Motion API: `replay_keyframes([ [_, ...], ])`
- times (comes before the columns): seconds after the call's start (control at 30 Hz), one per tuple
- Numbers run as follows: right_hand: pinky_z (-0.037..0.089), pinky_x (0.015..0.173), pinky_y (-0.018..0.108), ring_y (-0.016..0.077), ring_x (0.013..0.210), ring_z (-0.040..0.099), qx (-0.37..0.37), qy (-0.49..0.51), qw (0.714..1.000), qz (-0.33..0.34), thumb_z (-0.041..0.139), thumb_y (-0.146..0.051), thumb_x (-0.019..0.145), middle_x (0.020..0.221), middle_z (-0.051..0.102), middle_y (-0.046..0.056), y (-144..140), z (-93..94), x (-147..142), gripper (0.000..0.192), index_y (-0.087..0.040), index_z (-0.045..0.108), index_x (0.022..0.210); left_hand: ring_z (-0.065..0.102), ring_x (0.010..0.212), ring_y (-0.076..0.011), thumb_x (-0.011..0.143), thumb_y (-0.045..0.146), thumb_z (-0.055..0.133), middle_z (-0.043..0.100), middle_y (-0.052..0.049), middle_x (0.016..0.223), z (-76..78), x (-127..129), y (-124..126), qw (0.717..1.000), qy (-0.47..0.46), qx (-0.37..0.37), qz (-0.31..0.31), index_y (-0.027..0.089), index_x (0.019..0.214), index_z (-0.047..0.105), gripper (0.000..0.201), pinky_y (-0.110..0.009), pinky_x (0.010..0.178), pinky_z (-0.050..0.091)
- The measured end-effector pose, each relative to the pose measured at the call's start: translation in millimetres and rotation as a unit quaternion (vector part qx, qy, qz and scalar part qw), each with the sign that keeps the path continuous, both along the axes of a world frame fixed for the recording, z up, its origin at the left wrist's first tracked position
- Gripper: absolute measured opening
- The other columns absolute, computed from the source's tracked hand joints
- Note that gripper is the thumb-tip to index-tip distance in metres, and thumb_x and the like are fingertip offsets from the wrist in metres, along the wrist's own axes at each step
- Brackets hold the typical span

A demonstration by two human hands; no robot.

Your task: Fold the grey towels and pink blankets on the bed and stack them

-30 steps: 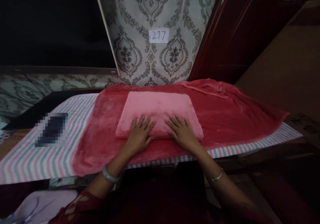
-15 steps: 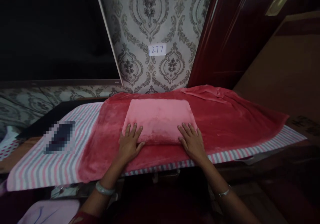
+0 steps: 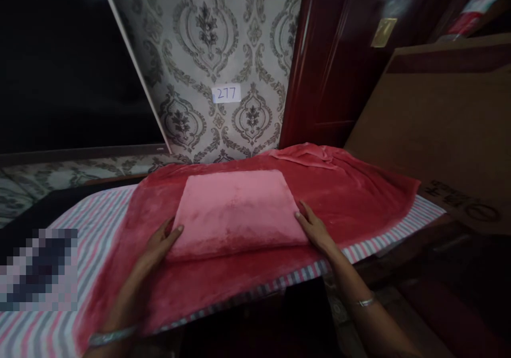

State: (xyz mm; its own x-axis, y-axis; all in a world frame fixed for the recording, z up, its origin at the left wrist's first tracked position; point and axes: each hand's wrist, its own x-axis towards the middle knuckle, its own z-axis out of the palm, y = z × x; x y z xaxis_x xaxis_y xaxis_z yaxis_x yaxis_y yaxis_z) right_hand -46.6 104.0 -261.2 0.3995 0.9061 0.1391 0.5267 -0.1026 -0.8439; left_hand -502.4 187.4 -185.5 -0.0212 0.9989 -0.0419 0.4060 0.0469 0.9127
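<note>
A folded pink plush blanket (image 3: pixel 235 204) lies as a neat rectangle on a larger red plush blanket (image 3: pixel 351 198). My left hand (image 3: pixel 162 238) grips its left edge near the front corner, thumb on top and fingers down along the side. At the right edge, my right hand (image 3: pixel 313 225) takes hold in the same way, its thumb over the top and its lower fingers partly hidden. The folded blanket still rests on the red one. Beneath both is a striped cloth (image 3: pixel 99 214) in white, pink and grey.
A dark screen (image 3: pixel 72 71) is at the left, in front of patterned wallpaper (image 3: pixel 255 76). A paper label (image 3: pixel 226 93) reading 277 is on the wall. To the right stand a dark red door (image 3: pixel 331 55) and a cardboard box (image 3: pixel 439 124). A pixelated patch covers something on the striped cloth.
Both hands have gone from lying flat on top of the pink blanket to gripping its left and right sides. The camera view has turned slightly, so the scene sits further left.
</note>
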Motion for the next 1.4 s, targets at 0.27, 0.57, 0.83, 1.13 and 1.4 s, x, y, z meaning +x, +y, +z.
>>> replay_keyframes([
  [0.27, 0.044, 0.111, 0.052, 0.032, 0.132, 0.056, -0.027, 0.031, 0.998, 0.047, 0.054, -0.068, 0.087, 0.141, 0.06, 0.014, -6, 14.5, 0, 0.08, -0.02, 0.05, 0.15, 0.059, 0.131, -0.031, 0.078, 0.06, 0.07, 0.06, -0.009, 0.145, 5.4, 4, -23, 0.99, -0.132, -0.046, 0.014, 0.025, 0.148, 0.052, 0.08, -0.045, 0.111, 0.048],
  [0.57, 0.048, 0.108, 0.046, 0.0261, 0.126, 0.062, 0.043, 0.173, 0.969, 0.172, 0.056, -0.044, 0.086, 0.145, 0.057, 0.013, -46, 14.2, 3, 0.091, -0.023, 0.015, 0.164, 0.039, 0.147, -0.0312, 0.079, 0.058, 0.067, 0.051, -0.008, 0.153, -24.3, -33, -23, 0.989, 0.024, 0.088, -0.118, 0.023, 0.147, 0.054, 0.077, -0.046, 0.124, 0.028],
  [0.83, 0.039, 0.116, 0.045, 0.0267, 0.142, 0.045, 0.113, 0.035, 0.983, 0.14, 0.062, -0.049, 0.087, 0.157, 0.044, 0.011, -39, 8.3, -8, 0.082, -0.024, 0.033, 0.159, 0.057, 0.131, -0.0308, 0.088, 0.043, 0.052, 0.058, -0.012, 0.144, -38.7, -31, -17, 0.93, 0.215, 0.263, -0.144, 0.022, 0.146, 0.051, 0.063, -0.047, 0.113, 0.045],
  [1.13, 0.051, 0.095, 0.046, 0.0289, 0.106, 0.061, 0.189, -0.174, 0.957, 0.137, 0.052, -0.039, 0.086, 0.111, 0.064, 0.012, -14, 43.1, 4, 0.04, -0.024, 0.072, 0.118, 0.054, 0.13, -0.0324, 0.078, 0.049, 0.059, 0.052, -0.011, 0.146, 24.3, -16, 3, 0.897, 0.237, 0.336, -0.163, 0.024, 0.109, 0.074, 0.042, -0.047, 0.109, 0.047],
  [1.4, 0.052, 0.096, 0.042, 0.0265, 0.107, 0.064, 0.319, 0.08, 0.942, 0.068, 0.066, -0.05, 0.08, 0.111, 0.071, 0.007, 29, 143.9, 13, 0.038, -0.022, 0.068, 0.105, 0.067, 0.098, -0.0254, 0.074, 0.059, 0.072, 0.073, -0.004, 0.095, 135.5, 15, 18, 0.956, -0.09, 0.28, -0.024, 0.015, 0.103, 0.066, 0.053, -0.043, 0.097, 0.054],
])
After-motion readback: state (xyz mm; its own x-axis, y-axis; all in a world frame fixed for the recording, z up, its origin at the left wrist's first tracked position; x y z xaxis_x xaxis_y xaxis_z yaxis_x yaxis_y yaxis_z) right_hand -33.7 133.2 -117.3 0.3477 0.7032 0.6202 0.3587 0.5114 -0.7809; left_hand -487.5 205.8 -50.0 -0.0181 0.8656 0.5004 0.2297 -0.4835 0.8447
